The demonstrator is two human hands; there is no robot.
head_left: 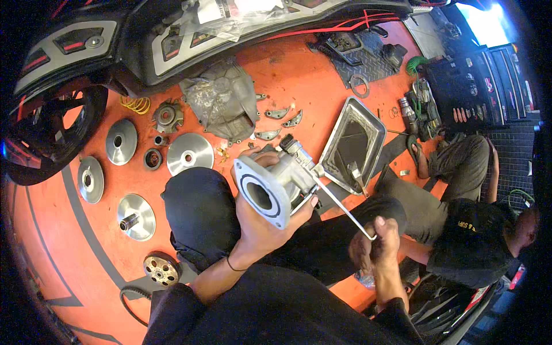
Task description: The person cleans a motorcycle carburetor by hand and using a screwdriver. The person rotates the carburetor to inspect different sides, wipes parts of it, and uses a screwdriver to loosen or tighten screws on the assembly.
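My left hand (257, 234) is wrapped around a grey metal throttle body (294, 174), which sits tilted above my lap. Its round-bored flange (260, 194) faces toward me, and a black connector tops the far end. A long thin metal rod with a bent end, like a hex key (345, 208), reaches from the throttle body's right side down to my right hand (382, 244). The fingers of that hand are closed around the bent end. Where the rod meets the body, its tip is too small to make out.
Metal pulley discs (190, 154) and a clutch bell (161, 269) lie on the orange floor at left, near a scooter wheel (54, 135). A grey engine cover (221, 99) lies ahead. Right of it stands a metal tray (356, 144) holding a brush (357, 177). Another person (477, 236) sits at right.
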